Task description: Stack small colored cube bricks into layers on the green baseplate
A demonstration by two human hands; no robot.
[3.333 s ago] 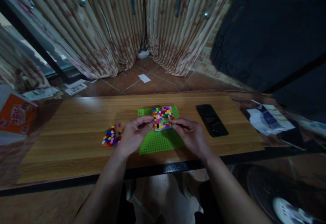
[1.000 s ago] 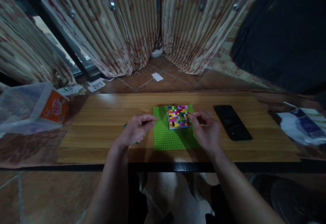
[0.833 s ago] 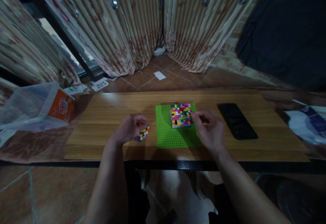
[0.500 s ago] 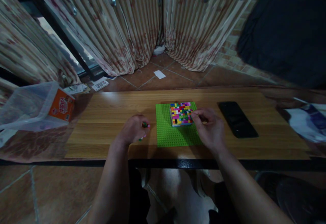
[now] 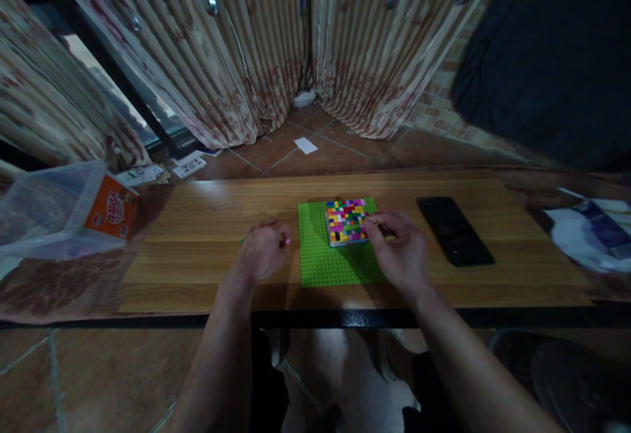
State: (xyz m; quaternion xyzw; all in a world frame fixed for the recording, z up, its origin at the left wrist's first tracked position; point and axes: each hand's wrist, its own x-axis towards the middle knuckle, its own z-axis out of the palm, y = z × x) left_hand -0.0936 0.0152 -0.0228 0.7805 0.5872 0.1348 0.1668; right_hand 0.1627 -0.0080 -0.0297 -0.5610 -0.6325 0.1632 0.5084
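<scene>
A green studded baseplate lies on the table. On its upper right part sits a flat block of many small multicoloured building bricks, with a pale lower edge. My right hand is closed in a pinch at the block's right edge. Something small and yellowish shows at its fingertips, most likely a building brick. To the left of the baseplate, my left hand is curled just above the wood. A pink bit of building brick shows between its fingers; whatever else it holds is hidden.
A black phone lies on the wooden table to the right. Left of the table stands a clear plastic box with an orange label. White and blue packaging lies off the right end. Curtains hang behind.
My left hand has turned slightly, and the green and pink bits below its fingers are no longer visible there. My right hand stays pinched at the block's right edge. The view has shifted a little.
</scene>
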